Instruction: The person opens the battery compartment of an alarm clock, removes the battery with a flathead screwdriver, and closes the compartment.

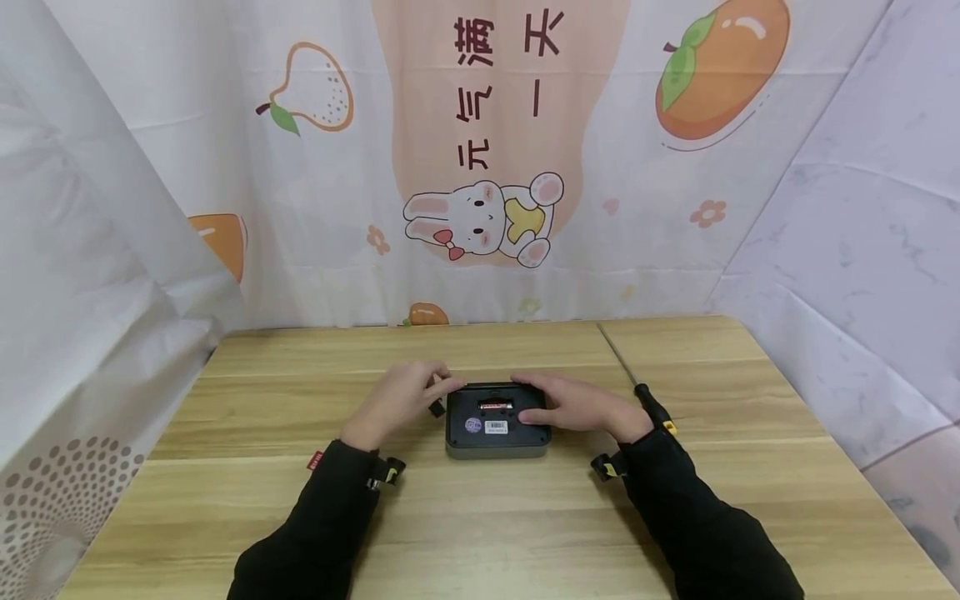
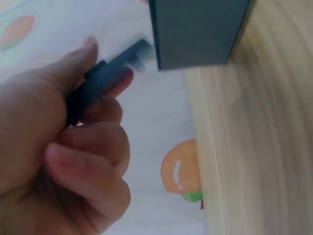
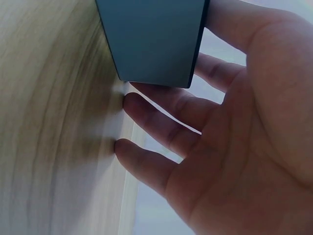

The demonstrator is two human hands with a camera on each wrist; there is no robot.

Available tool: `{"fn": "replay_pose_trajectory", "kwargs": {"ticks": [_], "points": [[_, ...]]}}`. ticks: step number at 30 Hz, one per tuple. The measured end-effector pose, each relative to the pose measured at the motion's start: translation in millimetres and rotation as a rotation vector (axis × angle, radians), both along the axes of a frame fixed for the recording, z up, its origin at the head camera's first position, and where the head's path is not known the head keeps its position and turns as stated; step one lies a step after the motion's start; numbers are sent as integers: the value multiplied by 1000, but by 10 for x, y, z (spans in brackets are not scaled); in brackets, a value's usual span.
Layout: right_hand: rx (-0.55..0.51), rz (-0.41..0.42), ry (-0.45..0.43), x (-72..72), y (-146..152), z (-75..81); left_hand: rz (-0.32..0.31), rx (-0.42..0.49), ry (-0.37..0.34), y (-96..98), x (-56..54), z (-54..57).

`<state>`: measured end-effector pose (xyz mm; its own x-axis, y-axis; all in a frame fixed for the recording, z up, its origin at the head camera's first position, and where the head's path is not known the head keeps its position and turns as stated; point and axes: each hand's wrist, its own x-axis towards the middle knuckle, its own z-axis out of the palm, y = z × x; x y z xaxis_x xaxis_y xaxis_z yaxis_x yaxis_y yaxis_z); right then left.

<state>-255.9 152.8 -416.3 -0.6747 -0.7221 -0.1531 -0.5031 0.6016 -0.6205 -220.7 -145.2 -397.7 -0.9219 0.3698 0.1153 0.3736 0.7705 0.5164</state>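
A black box-shaped electronic device (image 1: 498, 447) lies on the wooden table with its back facing up, showing stickers and an uncovered battery compartment. Inside that compartment sits a red-and-silver battery (image 1: 495, 404). At the device's left end, my left hand (image 1: 405, 400) pinches a small black battery cover (image 2: 105, 78) between thumb and fingers, blurred in the left wrist view. My right hand (image 1: 573, 404) grips the device's right end, its thumb on the back face and its fingers along the far side. Two of those fingertips reach the tabletop in the right wrist view.
A screwdriver (image 1: 651, 402) with a black handle lies to the right, partly behind the right wrist, its shaft pointing to the table's back edge. A small red tag (image 1: 315, 460) shows beside the left sleeve. A printed curtain (image 1: 322, 208) hangs behind the table.
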Motion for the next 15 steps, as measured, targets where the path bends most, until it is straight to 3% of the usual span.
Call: {"fn": "replay_pose_trajectory", "kwargs": {"ticks": [5,11,15], "points": [[-5,-8,1,6,6,-4,52,50,-22,-151,-33,13],[0,-6,2,3,4,-3,159,78,49,-283,-57,-17],[-4,-6,-4,-1,9,-12,188,94,89,-334,-60,-43]]}}
